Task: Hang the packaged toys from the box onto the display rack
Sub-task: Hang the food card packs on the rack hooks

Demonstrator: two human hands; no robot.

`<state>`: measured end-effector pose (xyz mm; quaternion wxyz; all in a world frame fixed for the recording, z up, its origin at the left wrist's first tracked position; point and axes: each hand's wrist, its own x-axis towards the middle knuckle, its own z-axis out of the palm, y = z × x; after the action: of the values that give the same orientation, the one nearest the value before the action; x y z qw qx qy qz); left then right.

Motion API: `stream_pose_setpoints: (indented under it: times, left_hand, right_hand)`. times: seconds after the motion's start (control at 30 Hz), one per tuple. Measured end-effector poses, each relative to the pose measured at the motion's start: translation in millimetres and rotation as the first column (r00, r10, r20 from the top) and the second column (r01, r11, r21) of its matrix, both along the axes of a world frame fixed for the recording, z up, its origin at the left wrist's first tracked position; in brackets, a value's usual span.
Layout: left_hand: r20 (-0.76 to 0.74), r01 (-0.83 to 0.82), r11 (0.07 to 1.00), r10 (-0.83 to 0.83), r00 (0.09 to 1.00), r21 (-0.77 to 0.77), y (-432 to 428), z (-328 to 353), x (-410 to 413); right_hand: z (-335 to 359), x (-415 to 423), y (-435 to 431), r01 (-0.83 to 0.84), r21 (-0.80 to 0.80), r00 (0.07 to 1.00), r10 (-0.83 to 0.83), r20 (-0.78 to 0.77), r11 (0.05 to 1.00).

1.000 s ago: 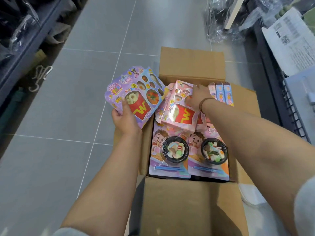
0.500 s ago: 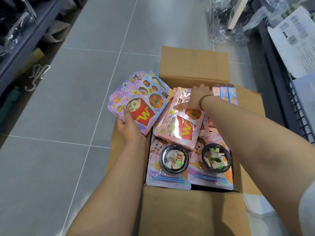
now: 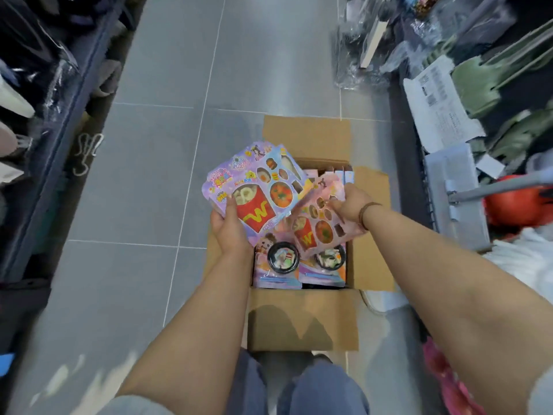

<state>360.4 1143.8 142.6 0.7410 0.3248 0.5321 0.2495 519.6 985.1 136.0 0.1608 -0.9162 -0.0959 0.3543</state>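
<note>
An open cardboard box (image 3: 302, 319) stands on the grey tiled floor in front of my legs. My left hand (image 3: 229, 227) grips a purple packaged toy (image 3: 254, 190) with a red fries carton, held above the box's left edge. My right hand (image 3: 348, 205) pinches a pink packaged toy (image 3: 320, 232) of the same kind, tilted and lifted above the box. Two packaged toys with black bowls (image 3: 282, 259) lie flat inside the box, the right one partly hidden under the pink pack. More packs stand on edge at the box's far side.
A dark shelf (image 3: 59, 115) with bagged goods runs along the left, white hooks (image 3: 86, 151) on the floor beside it. Plastic-wrapped goods (image 3: 368, 40), a wire basket (image 3: 457, 190) with papers and a red object (image 3: 514, 202) crowd the right. The aisle floor (image 3: 185, 70) stretches ahead.
My right hand has lifted the pink pack out of the box and drawn it toward me. The left hand has raised its purple pack. My head has risen, so the box looks smaller.
</note>
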Motion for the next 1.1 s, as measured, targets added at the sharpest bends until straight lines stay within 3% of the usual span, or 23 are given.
stream_pose_setpoints:
  times: [0.1,0.27,0.4,0.5,0.67,0.9,1.1]
  left_hand:
    - [-0.073,0.095,0.995,-0.095,0.993,0.002,-11.1,87.6,-0.7]
    - [-0.065,0.264,0.964,-0.264,0.962,-0.011,-25.8,211.8,11.1]
    - [-0.048,0.475,0.876,-0.473,0.880,0.082,-49.7,300.6,21.9]
    - [0.013,0.609,0.783,-0.615,0.789,0.126,-71.2,361.0,26.5]
    - [0.056,0.778,0.608,-0.792,0.607,0.158,-93.4,420.2,25.4]
    - [0.054,0.958,0.239,-0.971,0.233,0.159,-136.1,453.4,9.6]
    - [0.026,0.991,-0.054,-0.998,-0.058,0.124,-184.7,461.8,-7.2]
  right_hand:
    - [80.5,-29.9,-35.0,0.250,0.118,0.967,-0.241,-0.087,0.961]
    - [190.0,-49.6,-98.7,0.579,0.143,0.803,-0.532,-0.269,0.802]
    - [287.4,-64.2,-130.9,0.746,0.187,0.666,-0.707,-0.240,0.639]
    - [364.2,-94.2,-151.6,0.844,0.279,0.515,-0.837,-0.186,0.458]
    - [426.7,-145.2,-183.6,0.889,0.422,0.255,-0.958,-0.133,0.178]
    - [477.8,-263.7,-242.7,0.879,0.477,0.035,-0.998,-0.057,0.004]
    - [499.9,-355.3,-282.9,0.856,0.500,-0.149,-0.989,-0.002,-0.130]
